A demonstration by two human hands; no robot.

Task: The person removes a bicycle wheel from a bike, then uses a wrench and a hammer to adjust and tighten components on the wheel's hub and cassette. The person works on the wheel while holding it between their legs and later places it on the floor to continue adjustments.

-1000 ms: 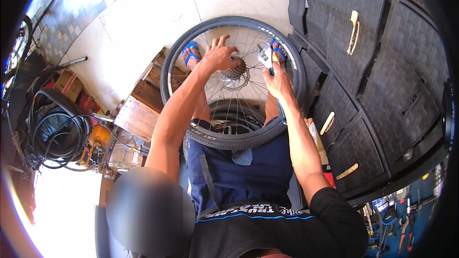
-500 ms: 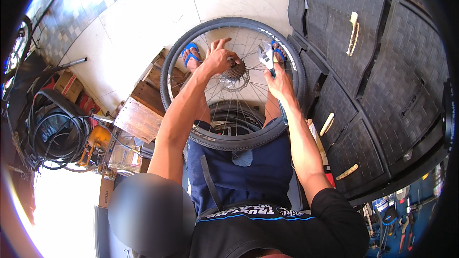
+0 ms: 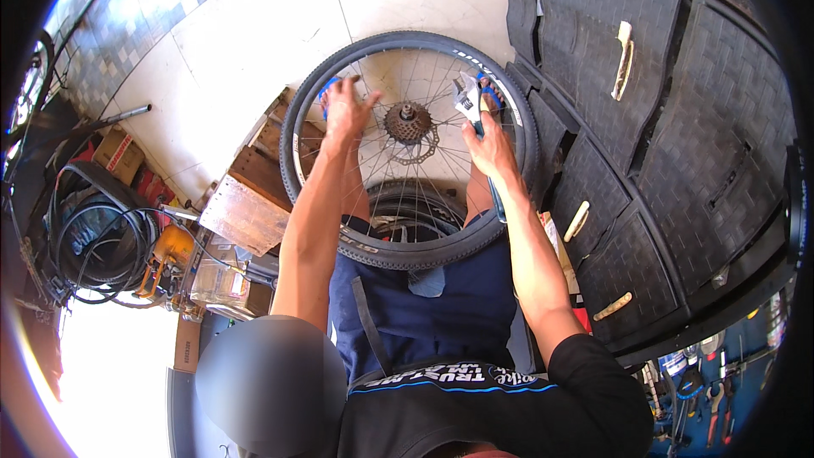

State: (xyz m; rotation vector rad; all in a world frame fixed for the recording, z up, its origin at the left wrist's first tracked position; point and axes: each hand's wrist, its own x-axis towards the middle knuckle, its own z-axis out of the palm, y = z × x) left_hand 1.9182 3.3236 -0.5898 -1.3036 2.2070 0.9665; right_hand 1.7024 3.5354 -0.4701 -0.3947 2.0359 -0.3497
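Note:
A bicycle wheel with a black knobby tyre lies across my lap, cassette facing up. Below the cassette's edge a brake disc shows. My left hand is over the spokes on the wheel's left side, apart from the cassette, thumb spread and nothing seen in it. In my right hand is an adjustable wrench with a blue-green handle. Its silver jaws point away from me, above the right part of the wheel, clear of the cassette.
Black woven-pattern drawers with pale handles stand close on the right. A wooden crate sits left of the wheel. Coiled cables and tyres are piled farther left. Another tyre shows beneath the wheel. Hand tools hang at lower right.
My left hand has left the cassette's centre and moved left over the spokes, uncovering the cassette. The wheel has turned slightly. My right hand still holds the wrench, shifted a little left.

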